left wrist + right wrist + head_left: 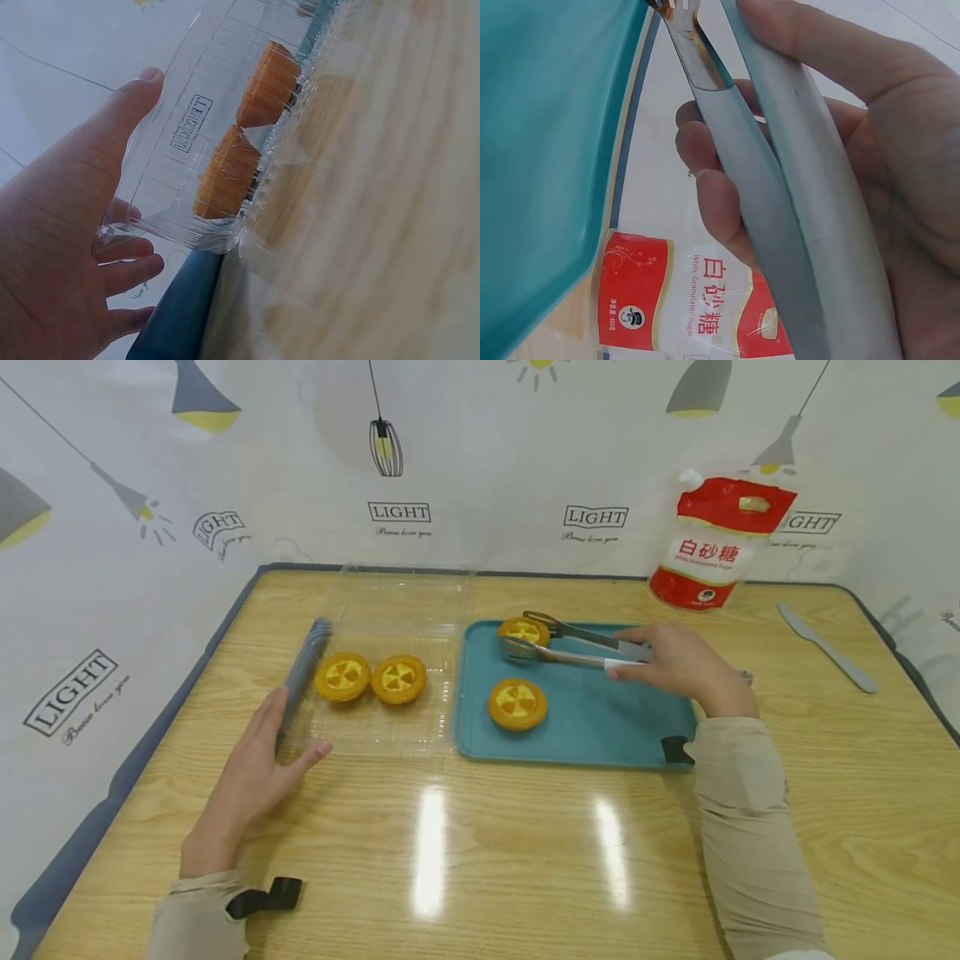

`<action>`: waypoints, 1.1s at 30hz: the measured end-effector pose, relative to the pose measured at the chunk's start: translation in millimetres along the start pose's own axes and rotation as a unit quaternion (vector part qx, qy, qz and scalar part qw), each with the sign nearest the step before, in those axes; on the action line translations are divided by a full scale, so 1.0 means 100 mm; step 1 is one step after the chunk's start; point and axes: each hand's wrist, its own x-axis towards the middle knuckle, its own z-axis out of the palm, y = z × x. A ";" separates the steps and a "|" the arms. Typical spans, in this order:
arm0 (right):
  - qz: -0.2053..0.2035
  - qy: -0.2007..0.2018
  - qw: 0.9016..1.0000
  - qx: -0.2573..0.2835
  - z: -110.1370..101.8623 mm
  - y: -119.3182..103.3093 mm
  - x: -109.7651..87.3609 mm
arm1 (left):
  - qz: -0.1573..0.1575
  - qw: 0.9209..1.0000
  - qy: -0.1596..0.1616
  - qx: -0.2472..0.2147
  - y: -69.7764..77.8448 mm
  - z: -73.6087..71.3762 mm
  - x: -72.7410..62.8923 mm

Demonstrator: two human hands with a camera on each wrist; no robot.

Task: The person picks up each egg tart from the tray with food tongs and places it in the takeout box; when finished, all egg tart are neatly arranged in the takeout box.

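My right hand (pixel 667 664) grips a pair of metal tongs (pixel 573 660) with pale handles. Their open tips stand on either side of an egg tart (pixel 524 628) at the back left of the teal tray (pixel 600 727); contact is unclear. Nearer the front of the tray sits another egg tart (pixel 517 703). Two more tarts, a left one (pixel 342 677) and a right one (pixel 399 679), lie in a clear plastic box (pixel 375 727), its lid raised behind. My left hand (pixel 251 777), thumb and fingers spread, rests against the box's left front corner.
A blue-grey strip (pixel 303 668) lies along the box's left side. Behind the tray stands a red and white sugar pouch (pixel 708 552). Farther right on the wooden table (pixel 525 843) is a grey plastic knife (pixel 828 647). A patterned backdrop (pixel 495 460) rises behind.
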 end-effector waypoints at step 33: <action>-0.065 0.071 0.995 0.027 -0.20 -0.24 -0.26 | 0.000 1.000 0.002 -0.002 0.01 0.01 0.00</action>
